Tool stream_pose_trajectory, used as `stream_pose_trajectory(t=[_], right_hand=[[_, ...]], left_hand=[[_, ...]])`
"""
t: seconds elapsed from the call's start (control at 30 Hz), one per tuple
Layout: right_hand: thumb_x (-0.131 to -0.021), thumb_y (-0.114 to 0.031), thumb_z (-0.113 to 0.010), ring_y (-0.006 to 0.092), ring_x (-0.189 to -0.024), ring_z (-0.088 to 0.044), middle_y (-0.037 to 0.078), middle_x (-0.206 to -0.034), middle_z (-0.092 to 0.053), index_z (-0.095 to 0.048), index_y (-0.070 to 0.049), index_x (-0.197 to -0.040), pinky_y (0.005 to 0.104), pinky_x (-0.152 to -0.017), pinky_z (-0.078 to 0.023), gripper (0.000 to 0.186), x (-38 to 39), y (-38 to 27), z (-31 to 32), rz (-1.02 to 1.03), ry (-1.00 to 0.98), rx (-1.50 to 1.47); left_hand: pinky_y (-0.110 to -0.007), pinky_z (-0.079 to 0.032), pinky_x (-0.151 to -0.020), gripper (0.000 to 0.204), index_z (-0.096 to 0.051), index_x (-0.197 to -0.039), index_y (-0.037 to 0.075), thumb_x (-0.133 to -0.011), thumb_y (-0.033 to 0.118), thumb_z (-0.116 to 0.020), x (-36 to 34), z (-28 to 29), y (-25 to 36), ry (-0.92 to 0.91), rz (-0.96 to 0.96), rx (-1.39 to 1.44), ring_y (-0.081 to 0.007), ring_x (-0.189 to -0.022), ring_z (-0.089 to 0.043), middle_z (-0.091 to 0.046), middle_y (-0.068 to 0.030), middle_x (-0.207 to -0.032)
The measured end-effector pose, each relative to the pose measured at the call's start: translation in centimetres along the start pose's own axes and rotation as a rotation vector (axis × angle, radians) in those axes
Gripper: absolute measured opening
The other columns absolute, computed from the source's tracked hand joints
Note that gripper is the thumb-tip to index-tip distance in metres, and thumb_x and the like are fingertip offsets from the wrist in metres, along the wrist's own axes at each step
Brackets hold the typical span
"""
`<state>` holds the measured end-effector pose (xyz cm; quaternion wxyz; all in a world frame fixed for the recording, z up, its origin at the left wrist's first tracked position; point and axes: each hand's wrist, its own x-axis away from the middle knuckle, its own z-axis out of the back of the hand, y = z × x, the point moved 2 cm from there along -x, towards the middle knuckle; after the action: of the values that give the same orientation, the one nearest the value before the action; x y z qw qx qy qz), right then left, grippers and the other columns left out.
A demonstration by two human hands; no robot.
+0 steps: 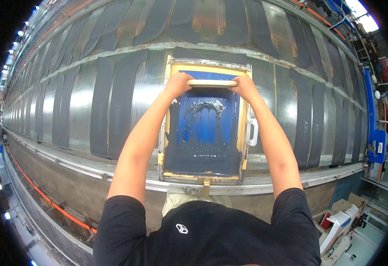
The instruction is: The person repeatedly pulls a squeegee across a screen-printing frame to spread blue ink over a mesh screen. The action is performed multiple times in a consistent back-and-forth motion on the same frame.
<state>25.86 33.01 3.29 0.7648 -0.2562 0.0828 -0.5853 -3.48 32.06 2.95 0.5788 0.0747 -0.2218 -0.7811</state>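
Note:
Both my hands grip a pale squeegee (212,83) at its two ends, near the far end of a screen-printing frame. My left hand (179,85) is closed on its left end, my right hand (244,86) on its right end. The printing screen (172,157) has a metal frame edged with yellow tape, and its mesh is blue. Dark, wet ink (203,162) covers the near part and forms an uneven arch in the middle, with blue mesh showing inside it. A white handle (253,132) sticks out from the frame's right side. The squeegee's blade edge is hard to make out.
The screen lies on a long metal printing table (154,97). Dark fabric pieces (123,102) lie in rows to both sides and beyond. A metal rail (265,184) runs along the near edge. Blue equipment (377,146) stands at right, with cardboard boxes (342,213) at lower right.

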Motion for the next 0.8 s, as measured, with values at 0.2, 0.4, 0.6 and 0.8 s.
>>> stream_pose_trajectory(t=[0.2,0.4,0.6,0.8], right_hand=[[-0.071,-0.021,-0.084,0.0339,-0.091,-0.07,0.015,-0.094,-0.074,-0.078,-0.009,-0.098,0.0436,-0.083,-0.055,0.029,2.2,1.2,-3.1,0.033,0.126,-0.011],[-0.068,-0.008,-0.082,0.0333,-0.104,-0.06,0.012,-0.104,-0.067,-0.072,-0.008,-0.106,0.0443,-0.092,-0.05,0.039,16.8,-0.7,-9.0,0.15,0.169,-0.035],[-0.061,0.004,-0.077,0.0322,-0.107,-0.061,0.011,-0.111,-0.067,-0.069,-0.006,-0.108,0.0426,-0.095,-0.051,0.048,30.3,-4.6,-12.1,0.128,0.137,-0.133],[-0.066,-0.001,-0.077,0.033,-0.111,-0.061,0.013,-0.115,-0.066,-0.07,-0.005,-0.11,0.0432,-0.096,-0.051,0.045,25.0,-3.4,-9.3,0.182,0.159,-0.014]], left_hand=[[-0.043,-0.055,-0.087,0.037,-0.078,-0.108,0.024,-0.072,0.014,-0.078,1.6,-2.1,1.0,-0.019,0.061,0.01,-0.0313,-0.096,-0.07,-0.075,-0.0104,-0.101],[-0.042,-0.057,-0.084,0.037,-0.078,-0.106,0.02,-0.072,0.005,-0.074,16.1,-6.1,3.9,-0.001,0.032,0.047,-0.0309,-0.097,-0.07,-0.074,-0.0097,-0.102],[-0.042,-0.055,-0.085,0.047,-0.075,-0.11,0.016,-0.067,-0.004,-0.067,30.3,-9.9,7.2,0.105,-0.053,0.03,-0.0252,-0.1,-0.07,-0.075,-0.006,-0.106],[-0.04,-0.054,-0.095,0.043,-0.074,-0.109,0.01,-0.069,-0.004,-0.067,25.1,-7.5,6.3,0.107,-0.078,0.103,-0.0261,-0.108,-0.068,-0.073,-0.0088,-0.117]])
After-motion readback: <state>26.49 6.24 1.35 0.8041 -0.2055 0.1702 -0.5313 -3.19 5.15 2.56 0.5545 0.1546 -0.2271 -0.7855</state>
